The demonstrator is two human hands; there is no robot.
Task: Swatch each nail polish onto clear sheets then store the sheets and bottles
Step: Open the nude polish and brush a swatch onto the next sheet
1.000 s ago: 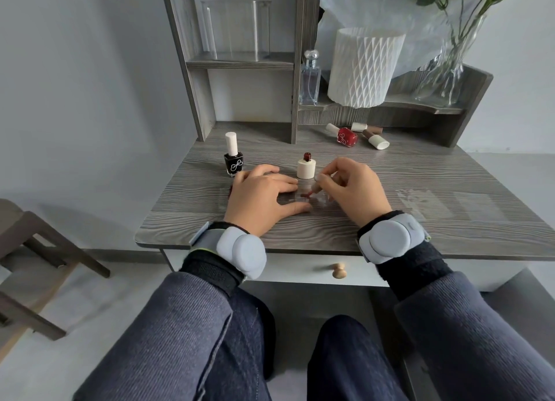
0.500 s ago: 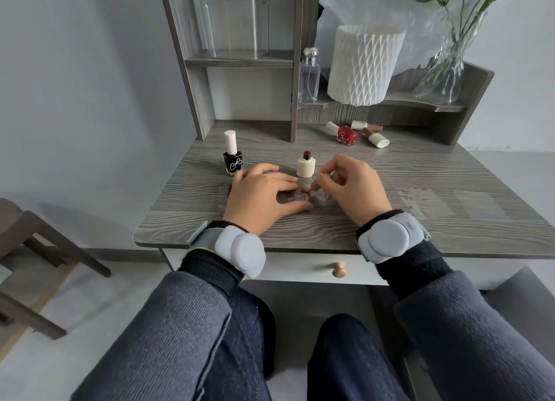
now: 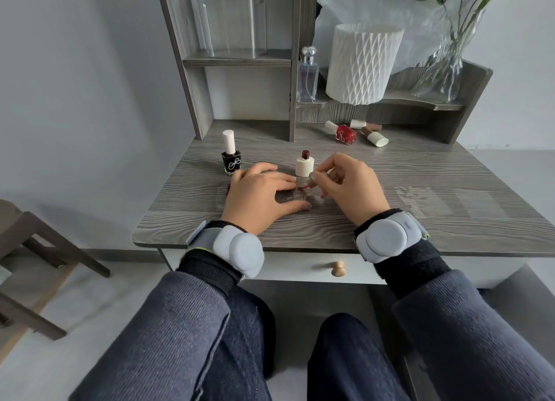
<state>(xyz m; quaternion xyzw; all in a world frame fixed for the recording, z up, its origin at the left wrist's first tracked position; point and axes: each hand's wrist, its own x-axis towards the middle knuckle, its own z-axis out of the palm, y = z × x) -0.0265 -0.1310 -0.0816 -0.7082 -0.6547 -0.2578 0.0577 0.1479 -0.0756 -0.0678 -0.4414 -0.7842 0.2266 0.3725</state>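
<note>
At the grey wood-grain desk (image 3: 435, 172), your left hand (image 3: 258, 196) lay flat, fingers straight and slightly spread, pressing a clear plastic sheet (image 3: 303, 199) near the front edge. Just beside it, your right hand (image 3: 351, 187) pinched a pale brush cap (image 3: 316, 176) between thumb and fingertips, its red tip down at the sheet. Two more clear sheets (image 3: 420, 198) lay well apart to the right. An open cream polish bottle with a dark red neck (image 3: 304, 167) stood upright just behind your hands, a black white-capped polish bottle (image 3: 231, 159) to its left.
</note>
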